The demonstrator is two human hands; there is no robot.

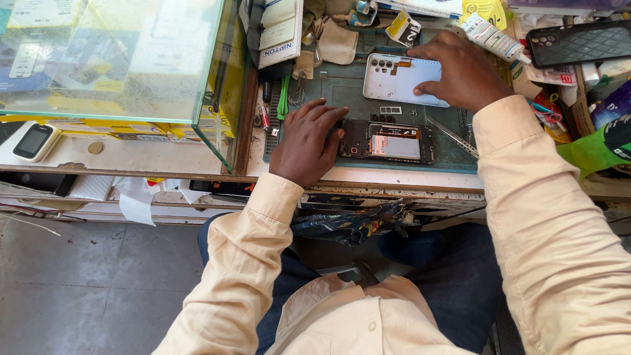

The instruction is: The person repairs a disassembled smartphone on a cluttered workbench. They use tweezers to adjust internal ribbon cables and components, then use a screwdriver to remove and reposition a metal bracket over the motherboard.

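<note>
Opened smartphone body with exposed circuit boards [388, 141] lies on the green rubber work mat [342, 89] near the bench's front edge; left hand [305, 141] rests on its left end; pale blue plastic phone back cover [397, 79] lies just behind it on the mat, under the right hand [460, 69]. Slim metal tweezers [452, 135] lie right of the opened phone; white glue tube [493, 38] behind the right hand; black textured phone case [578, 43] far right; glass display case [118, 62] left of the mat.
</note>
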